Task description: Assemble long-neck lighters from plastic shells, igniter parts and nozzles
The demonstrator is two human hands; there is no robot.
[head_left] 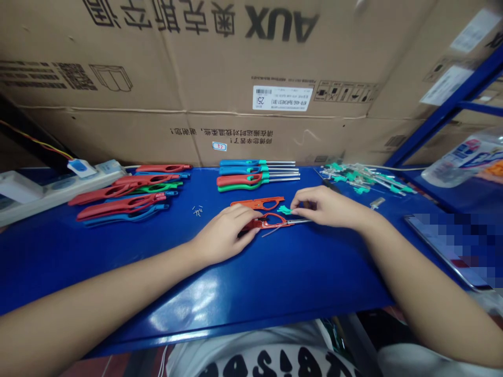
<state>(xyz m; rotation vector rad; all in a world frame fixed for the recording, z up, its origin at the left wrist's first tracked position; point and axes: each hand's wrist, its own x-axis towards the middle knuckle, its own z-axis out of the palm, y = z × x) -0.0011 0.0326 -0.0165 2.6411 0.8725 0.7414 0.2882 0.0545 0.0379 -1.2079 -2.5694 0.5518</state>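
My left hand (226, 235) lies over the rear of a red lighter casing half (271, 221), with its thumb and fingers closed on it. A metal rod (297, 221) runs out of the casing's front end to the right. A thin wire or tube (271, 231) pokes out at the near side. Between thumb and fingertips, my right hand (320, 207) pinches a small green plastic part (285, 210) just above the casing's front. Behind these lies another orange-red casing half (257, 202), partly behind my left hand.
Assembled long-nosed lighters (239, 180) lie at the back. Red, blue and green casing halves (118, 204) are piled left, beside a power strip (106, 173). Small screws (197, 211) lie nearby. Green parts with rods (365, 178), a phone (444, 251) and a plastic bag (451, 159) are right; cardboard (188, 94) stands behind.
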